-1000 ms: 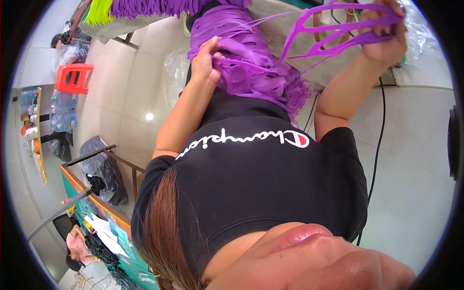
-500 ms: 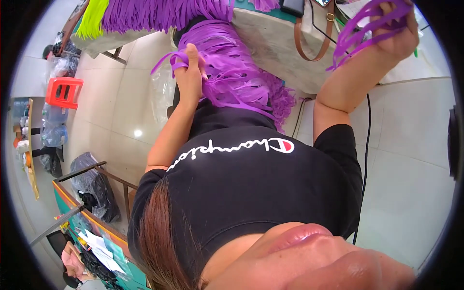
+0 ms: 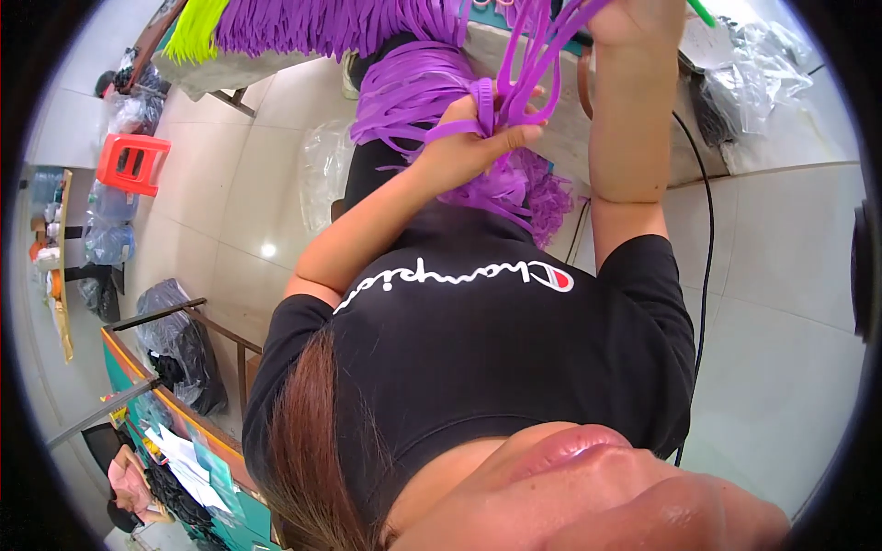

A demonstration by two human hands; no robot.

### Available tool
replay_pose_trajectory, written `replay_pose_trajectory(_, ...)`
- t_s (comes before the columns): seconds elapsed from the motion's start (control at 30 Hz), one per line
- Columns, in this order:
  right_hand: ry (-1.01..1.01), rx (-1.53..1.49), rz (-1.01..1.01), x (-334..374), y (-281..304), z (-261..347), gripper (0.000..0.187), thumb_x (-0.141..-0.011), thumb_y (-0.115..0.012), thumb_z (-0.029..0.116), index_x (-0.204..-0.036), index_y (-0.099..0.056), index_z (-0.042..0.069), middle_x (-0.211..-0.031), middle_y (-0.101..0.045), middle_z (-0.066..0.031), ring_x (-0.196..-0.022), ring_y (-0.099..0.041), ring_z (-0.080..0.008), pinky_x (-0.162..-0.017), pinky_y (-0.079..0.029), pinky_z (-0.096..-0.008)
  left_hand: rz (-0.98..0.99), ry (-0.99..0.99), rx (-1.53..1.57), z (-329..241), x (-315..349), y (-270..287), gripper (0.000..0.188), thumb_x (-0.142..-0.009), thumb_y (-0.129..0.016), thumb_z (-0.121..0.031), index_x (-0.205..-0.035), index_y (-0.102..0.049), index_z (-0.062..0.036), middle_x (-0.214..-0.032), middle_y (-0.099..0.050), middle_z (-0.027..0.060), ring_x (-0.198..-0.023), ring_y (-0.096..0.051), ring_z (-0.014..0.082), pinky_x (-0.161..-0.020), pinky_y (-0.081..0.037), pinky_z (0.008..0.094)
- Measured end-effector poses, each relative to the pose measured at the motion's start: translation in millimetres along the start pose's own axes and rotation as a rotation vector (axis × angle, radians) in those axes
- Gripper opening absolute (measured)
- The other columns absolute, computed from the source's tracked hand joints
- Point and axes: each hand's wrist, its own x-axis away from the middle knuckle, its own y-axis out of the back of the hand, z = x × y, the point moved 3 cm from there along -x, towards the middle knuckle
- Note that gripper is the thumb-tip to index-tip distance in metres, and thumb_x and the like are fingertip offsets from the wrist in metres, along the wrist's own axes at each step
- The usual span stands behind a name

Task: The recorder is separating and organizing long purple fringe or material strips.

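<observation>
Because purple strips [image 3: 517, 110] look light and limp, bunched grip is advised — strips held in fingers of left hand [image 3: 470, 145]; right hand [image 3: 638, 23] cropped, finger state cannot be told.

Here's the red plastic stool [image 3: 135, 165], bright against a glossy pale tiled floor [image 3: 271, 179], thin seams running across it, and down to the stool's right a ceiling light's reflection [image 3: 267, 250] is glowing white on the tiles! Directly below the stool sit clear bluish water jugs [image 3: 110, 245], with a wood-edged shelf [image 3: 67, 303] to their left. Up and right of the stool, a cloth-draped table [image 3: 202, 83] stands on dark legs. Well below the stool comes a green-topped worktable [image 3: 255, 519], orange along its border, white papers [image 3: 188, 464] scattered over it. Far right of the stool, a black cable [image 3: 709, 239] curves down across the tiles.
</observation>
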Motion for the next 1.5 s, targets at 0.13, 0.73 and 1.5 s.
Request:
replay_pose_trajectory(0.13,-0.051,0.257,-0.140,-44,33,45,0.015,-0.090,-0.058,0.017,-0.087,-0.061,0.003,-0.065,-0.055,-0.0032,-0.054,-0.051,-0.0146,-0.048,-0.043,-0.0289,0.061,0.239,0.204,5,6,21,0.023,-0.091,-0.061,-0.022,-0.101,-0.064,-0.0015,-0.072,-0.062,0.0009,-0.044,-0.044,0.0047,-0.040,-0.033,0.0205)
replay_pose_trajectory(0.73,0.068,0.570,-0.463,-298,130,124,0.025,-0.090,-0.056,0.018,-0.072,-0.043,0.006,-0.059,-0.044,-0.0031,-0.040,-0.030,-0.0102,-0.034,-0.023,-0.0228,-0.366,0.251,0.570,21,-36,131,0.039,-0.094,-0.057,-0.020,-0.126,-0.050,0.0000,-0.076,-0.056,0.0015,-0.042,-0.037,0.0051,-0.042,-0.029,0.0196)
replay_pose_trajectory(1.5,0.685,0.923,-0.801,-568,171,144,0.033,-0.095,-0.038,0.026,-0.116,-0.056,0.008,-0.096,-0.064,-0.0167,-0.077,-0.063,-0.0274,-0.065,-0.052,-0.0359,-0.256,0.260,0.648,42,-44,174,0.034,-0.101,-0.042,-0.029,-0.099,-0.056,0.0013,-0.080,-0.062,0.0096,-0.056,-0.054,0.0105,-0.056,-0.042,0.0221)
